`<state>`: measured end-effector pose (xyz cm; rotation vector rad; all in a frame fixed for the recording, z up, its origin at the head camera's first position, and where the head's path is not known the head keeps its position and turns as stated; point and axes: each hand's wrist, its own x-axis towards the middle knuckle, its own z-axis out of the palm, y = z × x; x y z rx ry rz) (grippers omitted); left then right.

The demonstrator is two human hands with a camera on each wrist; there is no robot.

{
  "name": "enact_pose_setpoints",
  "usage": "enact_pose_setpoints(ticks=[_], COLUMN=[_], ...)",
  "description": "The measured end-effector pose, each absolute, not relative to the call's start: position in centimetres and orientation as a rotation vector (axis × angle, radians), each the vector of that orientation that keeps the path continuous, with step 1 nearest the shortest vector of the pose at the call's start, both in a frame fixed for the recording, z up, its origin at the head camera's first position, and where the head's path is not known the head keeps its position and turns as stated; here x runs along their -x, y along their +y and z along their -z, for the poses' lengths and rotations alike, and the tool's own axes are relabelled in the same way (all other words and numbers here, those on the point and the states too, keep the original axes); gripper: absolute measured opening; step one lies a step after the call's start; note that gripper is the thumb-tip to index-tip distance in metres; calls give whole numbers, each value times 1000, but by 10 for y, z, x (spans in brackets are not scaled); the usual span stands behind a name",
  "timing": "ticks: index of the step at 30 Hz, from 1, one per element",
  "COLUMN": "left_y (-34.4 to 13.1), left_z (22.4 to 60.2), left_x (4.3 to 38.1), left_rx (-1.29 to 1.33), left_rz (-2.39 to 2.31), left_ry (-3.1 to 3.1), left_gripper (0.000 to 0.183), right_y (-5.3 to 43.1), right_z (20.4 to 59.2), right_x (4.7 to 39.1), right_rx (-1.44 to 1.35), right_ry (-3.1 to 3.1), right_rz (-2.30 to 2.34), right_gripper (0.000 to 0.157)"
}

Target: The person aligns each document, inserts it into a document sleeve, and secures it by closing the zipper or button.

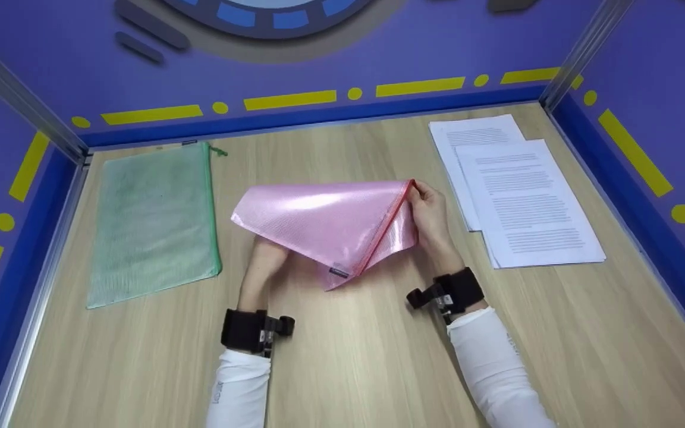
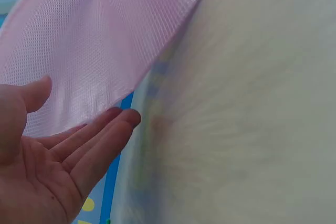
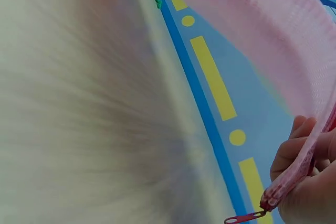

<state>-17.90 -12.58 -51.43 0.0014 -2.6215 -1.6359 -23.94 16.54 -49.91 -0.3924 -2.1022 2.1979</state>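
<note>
A pink translucent mesh zip pouch (image 1: pixel 319 214) is held above the middle of the table, bent over so that one corner hangs toward the person. Its red zipper (image 1: pixel 383 230) runs down the right side. My right hand (image 1: pixel 430 217) pinches the pouch at the zipper's upper end; in the right wrist view a red zipper pull (image 3: pixel 245 217) dangles beside those fingers. Beneath the pouch's left part is my left hand (image 1: pixel 271 251), its fingers hidden from the head view. The left wrist view shows this hand (image 2: pixel 65 166) with straight fingers and thumb apart, at the pouch's edge.
A green mesh zip pouch (image 1: pixel 155 220) lies flat on the table (image 1: pixel 342 356) at the left. Two overlapping stacks of printed paper (image 1: pixel 533 208) lie at the right. Purple-blue panels (image 1: pixel 342 65) with yellow marks wall the table at the back and sides.
</note>
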Motion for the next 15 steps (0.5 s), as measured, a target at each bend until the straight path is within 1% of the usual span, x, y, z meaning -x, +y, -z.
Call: enact_pose_setpoints(ticks=[2,4,10,15], left_y=[-122,-120,-121,-131], left_z=[515,515,517,518], left_x=[180,181,183,186], left_rx=[24,-9,-99,-193], left_rz=[1736,1811,1723,1686], left_ry=[-2575,-2541,-2567,-2566], left_gripper=[30,23,25,27], right_y=[165,163,157,159], right_z=[503,507,514,517], right_x=[241,242,239,234], right_rx=[462,510,532,447], right_ry=[-2035,-1976,-2051,-2318], right_rz=[-2290,-2364,-2400,-2320], right_gripper=[32,32,24,30])
